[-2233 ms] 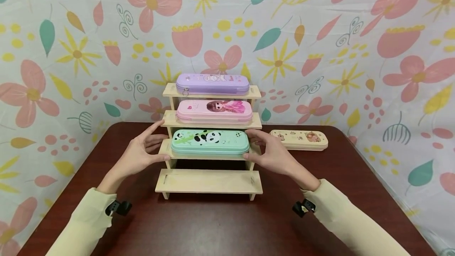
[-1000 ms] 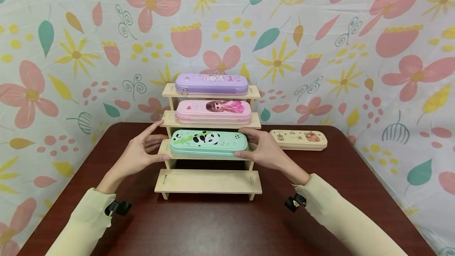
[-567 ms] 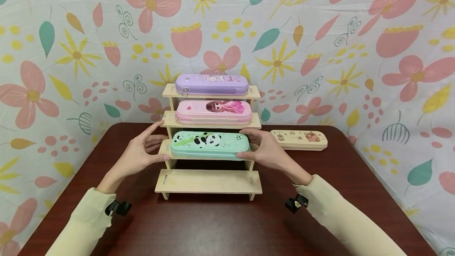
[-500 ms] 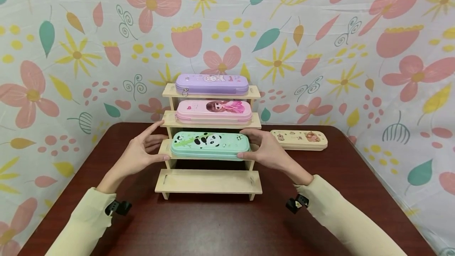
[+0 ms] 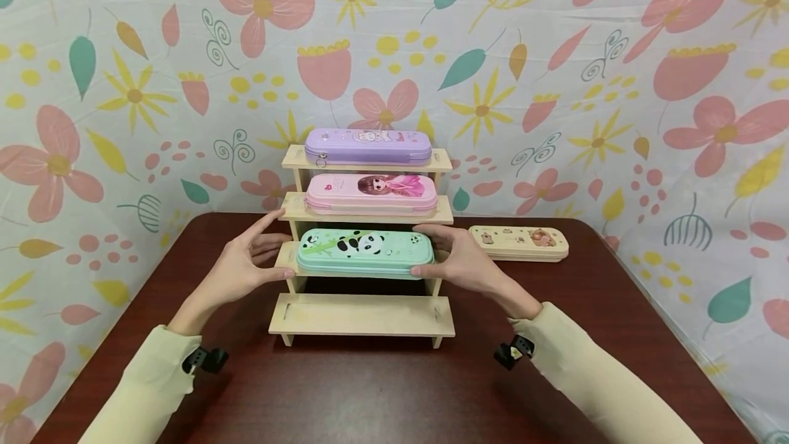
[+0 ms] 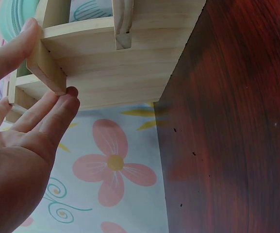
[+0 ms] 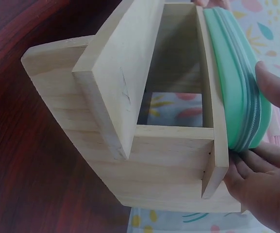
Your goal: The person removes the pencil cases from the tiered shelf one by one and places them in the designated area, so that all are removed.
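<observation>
At the bottom of the head view lies one dark red desk (image 5: 364, 392), running back to the middle of the frame. Your two pale sleeves enter from the lower corners, the left sleeve (image 5: 144, 379) and the right sleeve (image 5: 592, 362), with a black strap showing at each wrist.

In front of you, at centre, stands one wooden stand (image 5: 364, 314) with four tiers. Your left hand (image 5: 240, 262), left of centre, holds the end of the third plank from the top, thumb at its front corner and fingertips behind; the index finger reaches the plank above. Your right hand (image 5: 462, 259), right of centre, grasps the right end of one green panda case (image 5: 394, 259), thumb at its front edge and fingers round the back. That case lies across the third tier, in the middle of the frame, its zip facing you.

Four cases show in all. One cream case (image 5: 518, 242) lies on the desk, right of centre, beyond your right hand. One pink case (image 5: 339, 187) lies on the second tier, and one purple case (image 5: 370, 149) on the top tier. Behind everything, one flowered cloth (image 5: 555, 88) fills the upper frame.
</observation>
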